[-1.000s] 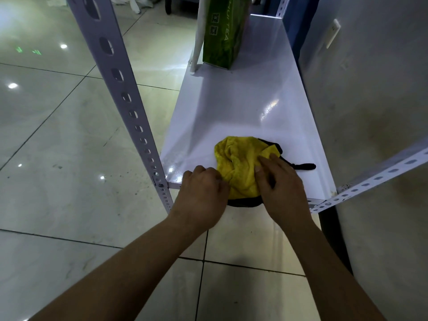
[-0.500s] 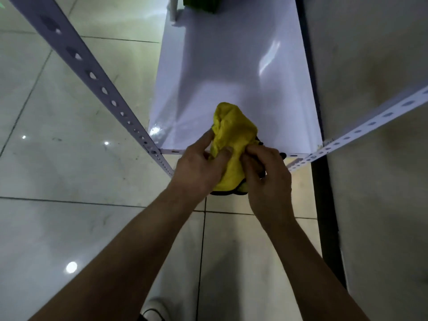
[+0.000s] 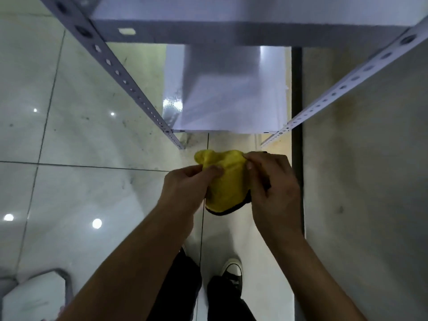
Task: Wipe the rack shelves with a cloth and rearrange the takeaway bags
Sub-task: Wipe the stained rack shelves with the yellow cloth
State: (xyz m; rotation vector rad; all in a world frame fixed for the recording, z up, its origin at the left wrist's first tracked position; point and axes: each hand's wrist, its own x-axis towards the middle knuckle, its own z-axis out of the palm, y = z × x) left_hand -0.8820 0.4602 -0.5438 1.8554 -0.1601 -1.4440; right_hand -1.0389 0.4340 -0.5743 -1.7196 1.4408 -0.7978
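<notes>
A yellow cloth (image 3: 228,181) with a dark edge hangs bunched in the air in front of the rack, above the floor. My left hand (image 3: 185,184) pinches its left side and my right hand (image 3: 273,188) grips its right side. Beyond them lies a white rack shelf (image 3: 231,93), low down, with nothing on its visible part. The front edge of a higher shelf (image 3: 231,33) crosses the top of the view. No takeaway bag shows.
Perforated rack posts slant down on the left (image 3: 120,72) and right (image 3: 335,89). A grey wall (image 3: 370,181) stands to the right. Glossy floor tiles (image 3: 81,158) spread to the left. My shoes (image 3: 231,272) show below, and a white object (image 3: 34,295) sits at the bottom left.
Both hands lifted the cloth off the shelf and drew it back toward me. My view tilted down, so the green bag left the frame and a lower shelf came into sight.
</notes>
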